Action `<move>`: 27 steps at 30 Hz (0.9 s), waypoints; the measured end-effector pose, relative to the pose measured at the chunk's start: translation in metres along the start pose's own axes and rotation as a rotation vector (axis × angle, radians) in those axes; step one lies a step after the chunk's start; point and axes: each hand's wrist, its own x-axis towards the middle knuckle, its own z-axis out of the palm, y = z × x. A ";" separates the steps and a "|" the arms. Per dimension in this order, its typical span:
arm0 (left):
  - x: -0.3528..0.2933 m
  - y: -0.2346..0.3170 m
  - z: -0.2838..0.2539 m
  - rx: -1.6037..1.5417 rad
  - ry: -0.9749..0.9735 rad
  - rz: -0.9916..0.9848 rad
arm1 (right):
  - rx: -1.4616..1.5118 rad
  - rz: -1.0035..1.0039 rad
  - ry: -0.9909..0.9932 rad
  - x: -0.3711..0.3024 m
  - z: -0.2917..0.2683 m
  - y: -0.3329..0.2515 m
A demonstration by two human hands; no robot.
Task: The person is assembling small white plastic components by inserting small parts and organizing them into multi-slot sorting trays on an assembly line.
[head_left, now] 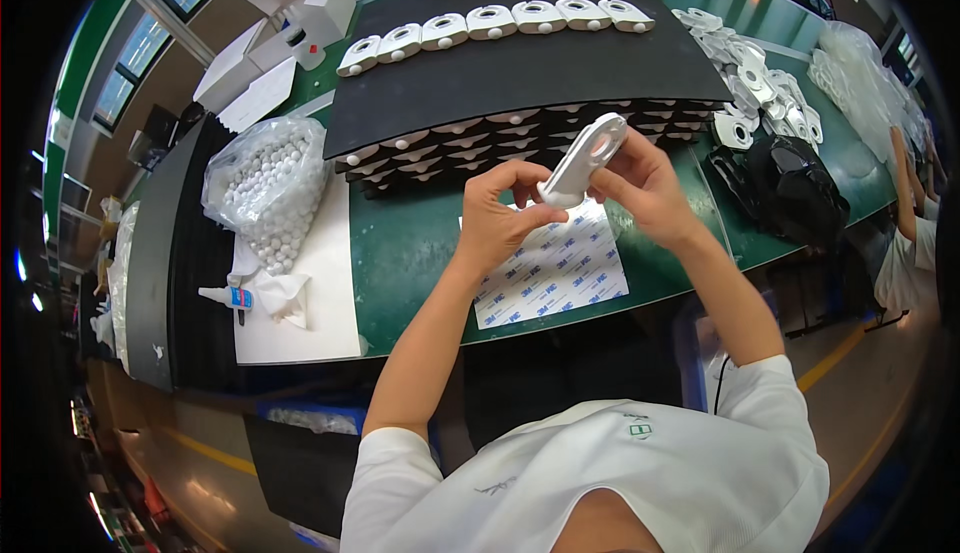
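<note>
Both hands hold a white plastic part (577,165) up over the front of the green table. It is long and rounded, with a round hole near its upper end, and stands tilted. My right hand (648,185) grips its upper right side between thumb and fingers. At the lower end, my left hand (503,221) is closed in a pinch; whether a small piece also sits between those fingertips is hidden. Beneath the hands lies a white sheet with blue print (550,278). Similar white parts (490,22), each with a round white knob, form a row on a black board (530,68).
Under the board, more parts sit between stacked black layers (470,143). To the left are a clear bag of white balls (270,183), a small glue bottle (228,297) and crumpled tissue (284,295). Loose white parts (760,83) and a black plastic bag (790,183) lie right.
</note>
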 end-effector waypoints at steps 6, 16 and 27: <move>-0.003 0.006 -0.004 -0.150 0.129 -0.040 | -0.380 -0.327 0.139 0.053 -0.040 -0.061; 0.002 0.005 -0.006 -0.109 0.199 -0.050 | -1.023 -0.116 0.643 0.158 -0.212 -0.058; 0.002 0.008 -0.006 -0.148 0.271 -0.043 | -1.055 0.123 0.515 0.141 -0.209 -0.086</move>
